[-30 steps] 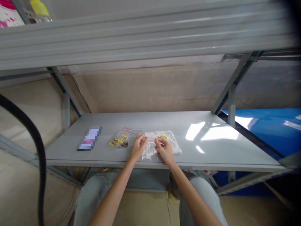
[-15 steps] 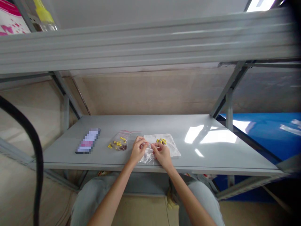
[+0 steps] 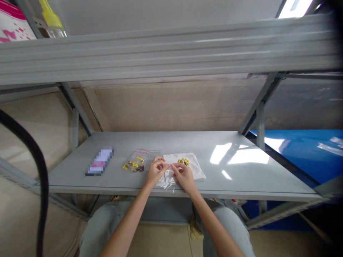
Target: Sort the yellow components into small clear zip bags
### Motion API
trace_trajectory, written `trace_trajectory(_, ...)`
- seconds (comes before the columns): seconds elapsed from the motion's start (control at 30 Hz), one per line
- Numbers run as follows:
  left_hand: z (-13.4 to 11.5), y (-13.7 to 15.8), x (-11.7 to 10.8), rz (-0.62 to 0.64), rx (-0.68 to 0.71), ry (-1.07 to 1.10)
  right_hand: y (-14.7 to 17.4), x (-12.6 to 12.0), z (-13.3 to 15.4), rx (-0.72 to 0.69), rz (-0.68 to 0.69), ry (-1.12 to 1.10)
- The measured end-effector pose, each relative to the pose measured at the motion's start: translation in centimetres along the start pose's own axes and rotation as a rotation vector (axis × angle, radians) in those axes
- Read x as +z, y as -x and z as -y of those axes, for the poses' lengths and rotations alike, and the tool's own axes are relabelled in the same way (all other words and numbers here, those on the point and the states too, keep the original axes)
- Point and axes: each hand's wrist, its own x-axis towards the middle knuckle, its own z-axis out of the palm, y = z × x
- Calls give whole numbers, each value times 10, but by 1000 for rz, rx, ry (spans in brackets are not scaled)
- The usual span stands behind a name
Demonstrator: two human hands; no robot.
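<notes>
My left hand [image 3: 155,172] and my right hand [image 3: 185,175] are both closed in a pinch at the top edge of a small clear plastic bag [image 3: 166,181], their fingertips almost meeting. The bag hangs crumpled below them over the table's front part; its contents, if any, I cannot make out. Under and behind my right hand lies a white cloth [image 3: 197,168], bearing a small pile of yellow and dark beads or capsules [image 3: 183,161]. Left of my left hand, a clear zip bag [image 3: 145,153] with red lines lies flat, with similar yellow and dark brown pieces [image 3: 136,165] in or on it.
A phone [image 3: 100,161] with a blurred screen lies on the left of the grey table [image 3: 227,182]. A shelf beam [image 3: 171,53] crosses above. Slanted metal posts [image 3: 258,100] stand at both sides. A black hose [image 3: 40,171] curves at far left.
My fingertips have come slightly closer together along the bag's edge. The bag's lower part has shifted and crumpled a little. The things on the table stay in place.
</notes>
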Motion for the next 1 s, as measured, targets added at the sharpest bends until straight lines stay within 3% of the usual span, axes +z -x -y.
trace_trajectory(0.37,2,-2,1,19,-28,34,-1,4,-5,-92,-66,137)
trace_trajectory(0.7,12,-3,1,-29,-52,133,3,3,5,0,-150,18)
trace_trajectory(1.0,12,-4,-1,-14,-46,143,4,3,1,-10,-138,-23)
